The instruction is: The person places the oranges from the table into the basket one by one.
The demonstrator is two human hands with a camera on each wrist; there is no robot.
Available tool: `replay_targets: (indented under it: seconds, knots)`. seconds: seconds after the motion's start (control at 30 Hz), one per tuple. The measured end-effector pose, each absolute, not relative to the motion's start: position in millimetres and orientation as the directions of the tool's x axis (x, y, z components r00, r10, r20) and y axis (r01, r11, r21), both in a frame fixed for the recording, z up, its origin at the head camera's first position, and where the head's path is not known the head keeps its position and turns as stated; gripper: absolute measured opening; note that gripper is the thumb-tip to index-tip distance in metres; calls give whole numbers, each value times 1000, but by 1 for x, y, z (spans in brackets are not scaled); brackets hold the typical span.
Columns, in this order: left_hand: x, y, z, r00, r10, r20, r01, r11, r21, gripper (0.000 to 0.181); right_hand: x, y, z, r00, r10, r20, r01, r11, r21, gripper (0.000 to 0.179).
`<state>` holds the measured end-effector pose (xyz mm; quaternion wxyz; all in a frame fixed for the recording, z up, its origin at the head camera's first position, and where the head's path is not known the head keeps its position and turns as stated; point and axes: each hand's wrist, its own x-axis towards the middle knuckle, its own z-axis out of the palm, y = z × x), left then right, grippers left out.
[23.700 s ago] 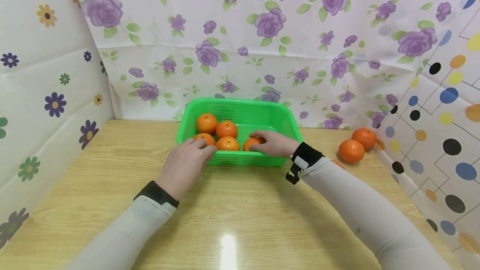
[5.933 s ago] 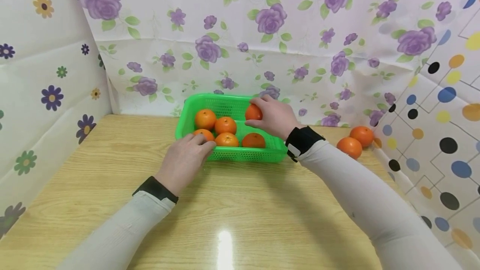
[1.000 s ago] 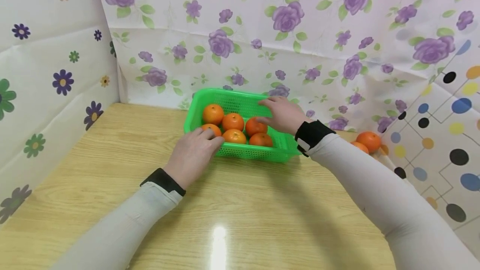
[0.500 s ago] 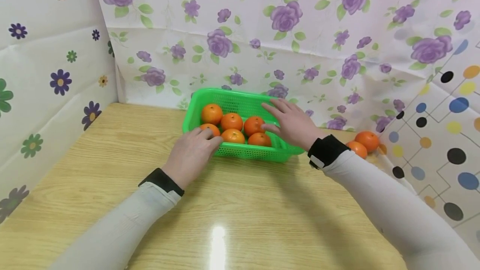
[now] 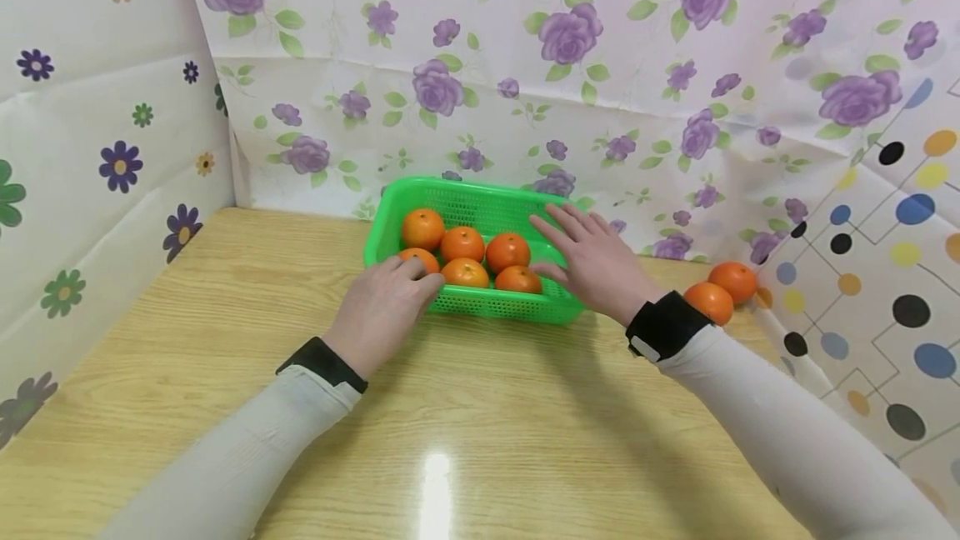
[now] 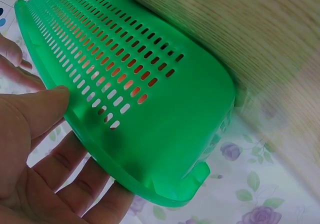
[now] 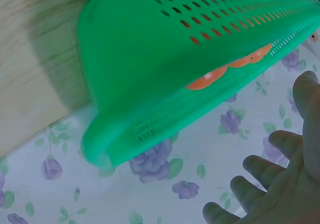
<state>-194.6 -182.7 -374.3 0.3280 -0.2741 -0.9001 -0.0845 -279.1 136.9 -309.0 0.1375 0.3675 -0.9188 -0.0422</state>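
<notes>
A green perforated plastic basket (image 5: 510,300) stands at the back of the table, with several tangerines (image 5: 463,246) in two rows inside. My left hand (image 5: 382,311) holds the basket's near-left rim; in the left wrist view its thumb lies on the outer side and its fingers pass over the rim. Above the basket's right end hovers my right hand (image 5: 600,265), fingers spread and nothing in them. Closest to it are the rear-right tangerine (image 5: 507,252) and the front-right tangerine (image 5: 518,279). Part of the front-left tangerine (image 5: 420,259) is hidden behind the left hand.
Two more tangerines sit outside the basket by the right wall, one nearer (image 5: 709,302) and one farther (image 5: 733,282). The wooden table (image 5: 480,407) is bounded by a floral sheet (image 5: 337,132) behind and patterned sheets on both sides.
The rear-right tangerine, held 5.9 s ago, now lies in the basket. In the last second my right hand has drawn away rightward, fingers spreading. The left hand keeps its hold on the rim.
</notes>
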Motion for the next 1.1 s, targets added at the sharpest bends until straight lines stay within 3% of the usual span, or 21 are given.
replay_targets:
  seconds: [1.1]
  knots:
    - [-193,-181,-374,-640,430,637,558,830,1,14,-259,182,-351,-669,-674,315,-687,722,86,75]
